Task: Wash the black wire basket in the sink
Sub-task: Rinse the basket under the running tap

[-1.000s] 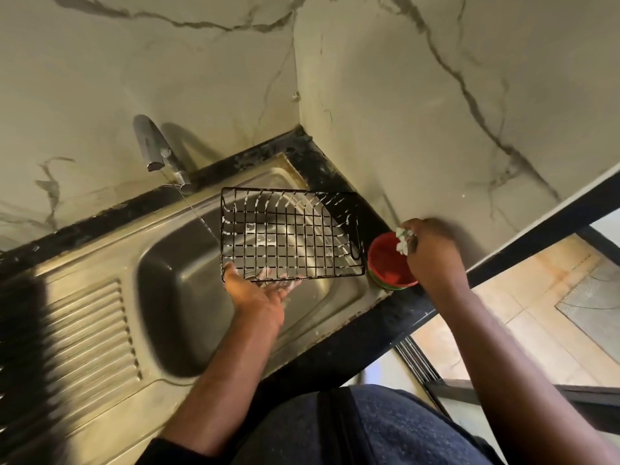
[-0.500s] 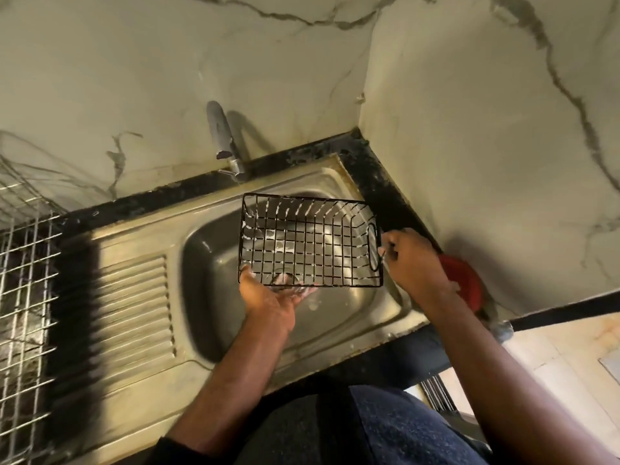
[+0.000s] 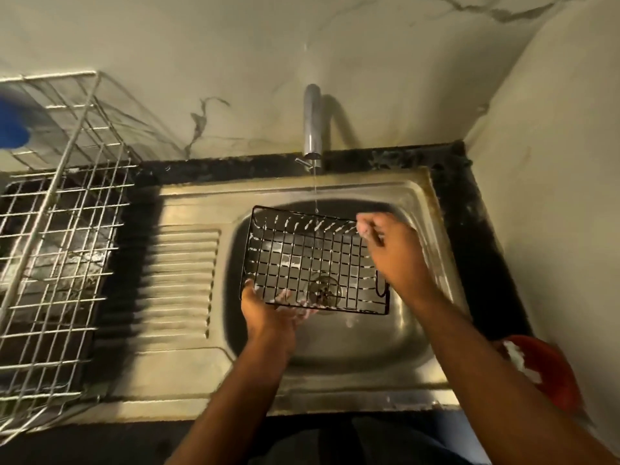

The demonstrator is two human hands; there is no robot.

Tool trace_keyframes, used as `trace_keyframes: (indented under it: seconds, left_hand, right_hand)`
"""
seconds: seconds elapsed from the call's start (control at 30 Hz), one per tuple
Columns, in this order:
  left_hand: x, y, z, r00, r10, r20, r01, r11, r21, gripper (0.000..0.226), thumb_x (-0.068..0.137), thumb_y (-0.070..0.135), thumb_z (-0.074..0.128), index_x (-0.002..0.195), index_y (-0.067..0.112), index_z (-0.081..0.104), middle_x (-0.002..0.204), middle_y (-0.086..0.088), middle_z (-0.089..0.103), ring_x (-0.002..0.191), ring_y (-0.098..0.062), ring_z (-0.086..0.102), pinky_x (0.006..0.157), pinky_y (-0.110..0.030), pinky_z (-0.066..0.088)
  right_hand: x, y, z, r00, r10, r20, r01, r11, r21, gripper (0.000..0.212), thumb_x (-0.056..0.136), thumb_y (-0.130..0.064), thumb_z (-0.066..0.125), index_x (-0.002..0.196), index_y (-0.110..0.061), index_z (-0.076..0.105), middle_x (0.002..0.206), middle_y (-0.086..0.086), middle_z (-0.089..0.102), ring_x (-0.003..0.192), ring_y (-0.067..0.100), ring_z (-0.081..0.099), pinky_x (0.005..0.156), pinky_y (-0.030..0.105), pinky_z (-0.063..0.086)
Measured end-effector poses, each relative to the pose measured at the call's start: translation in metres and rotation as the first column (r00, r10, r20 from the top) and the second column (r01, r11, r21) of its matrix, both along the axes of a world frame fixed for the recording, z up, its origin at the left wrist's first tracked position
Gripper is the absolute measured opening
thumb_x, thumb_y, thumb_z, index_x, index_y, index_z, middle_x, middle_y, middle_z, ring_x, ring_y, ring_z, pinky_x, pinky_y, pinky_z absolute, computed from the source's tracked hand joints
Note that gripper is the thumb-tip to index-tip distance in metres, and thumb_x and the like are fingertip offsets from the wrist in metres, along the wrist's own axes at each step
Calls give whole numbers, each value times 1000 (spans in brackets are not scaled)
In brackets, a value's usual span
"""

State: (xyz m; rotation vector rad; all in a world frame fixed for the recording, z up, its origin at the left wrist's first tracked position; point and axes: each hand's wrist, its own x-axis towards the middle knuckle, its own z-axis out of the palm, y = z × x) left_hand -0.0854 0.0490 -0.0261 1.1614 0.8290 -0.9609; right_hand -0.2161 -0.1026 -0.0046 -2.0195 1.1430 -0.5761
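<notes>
The black wire basket [image 3: 303, 260] is tilted over the steel sink [image 3: 339, 347], its open side facing me. My left hand [image 3: 270, 312] grips its near-left bottom edge from below, fingers foamy. My right hand [image 3: 394, 251] reaches over the basket's right end. Its fingertips are pinched on a small soapy white wad pressed against the far right rim. A thin stream of water runs from the tap [image 3: 312, 124] onto the far rim. Foam streaks cling to the wires. The drain [image 3: 324, 290] shows through the mesh.
A red bowl [image 3: 550, 374] holding white soap sits on the dark counter at the right, under my right forearm. A large silver wire dish rack [image 3: 60, 236] stands left of the ribbed drainboard [image 3: 181, 280]. A blue object [image 3: 13, 127] lies at the rack's far left. Marble walls close the back and right.
My right hand left the red bowl and came over to the basket's far right rim with the soapy wad. The view swung left, bringing the dish rack in. My left hand keeps its hold.
</notes>
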Motion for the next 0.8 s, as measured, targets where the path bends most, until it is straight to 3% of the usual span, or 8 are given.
trace_keyframes:
  seconds: [0.1,0.2,0.23,0.3,0.37,0.5,0.63,0.8]
  left_hand:
    - [-2,2,-3,999,-6,-33,6,1000,8,53,101,53,48,148,28,41,141,-22,52,126,-55,50,85,-59,47]
    - [-1,-2,-2,1000,-19,-22,19,1000,10,49,103,53,45,144,26,42,127,-18,56,127,-52,49,89,-59,44]
    - [1,-4,-2,1000,-30,-9,30,999,18,45,103,52,44,141,27,44,122,-18,57,127,-51,49,89,-59,43]
    - [6,-7,-2,998,-58,9,58,998,39,44,104,51,42,144,31,40,137,-20,54,135,-52,44,93,-63,43]
    - [13,-7,-3,995,-96,9,96,994,47,56,104,52,42,154,30,30,154,-22,41,138,-54,40,101,-67,42]
    - [26,-7,-8,965,-236,110,225,969,105,64,101,57,47,154,29,27,154,-28,36,123,-54,52,88,-59,54]
    - [34,-8,-7,931,-303,206,281,951,127,53,101,54,47,146,30,31,148,-25,44,110,-47,59,85,-56,55]
    - [37,-14,4,864,-416,284,379,908,179,44,105,45,42,144,32,25,154,-18,38,122,-50,54,73,-57,58]
  right_hand:
    - [50,-12,10,954,-114,277,10,936,351,24,103,-26,52,114,-13,69,102,1,74,88,10,70,83,25,59]
    - [97,-27,22,821,-312,478,-150,690,708,33,106,-28,43,108,-6,67,96,10,73,85,19,70,77,28,59]
    - [110,-31,28,782,-392,485,-202,576,792,32,106,-26,42,103,-5,67,90,9,72,79,17,68,72,27,57]
    - [130,-37,32,756,-521,396,-235,348,908,28,104,-20,44,87,-10,64,70,3,65,62,11,59,58,22,45]
    - [143,-42,32,765,-545,343,-260,225,939,33,101,-18,42,72,-16,57,57,-2,53,49,8,44,46,20,31]
    - [149,-49,29,731,-585,351,-305,179,935,42,102,-22,37,62,-17,49,49,-5,38,41,8,28,35,19,21]
    - [141,-50,30,776,-523,351,-307,173,936,40,101,-21,42,62,-17,50,52,-6,38,39,6,29,32,19,23]
    - [130,-46,49,873,-346,345,-235,323,917,30,104,-17,44,79,-11,58,65,1,54,52,8,45,42,16,38]
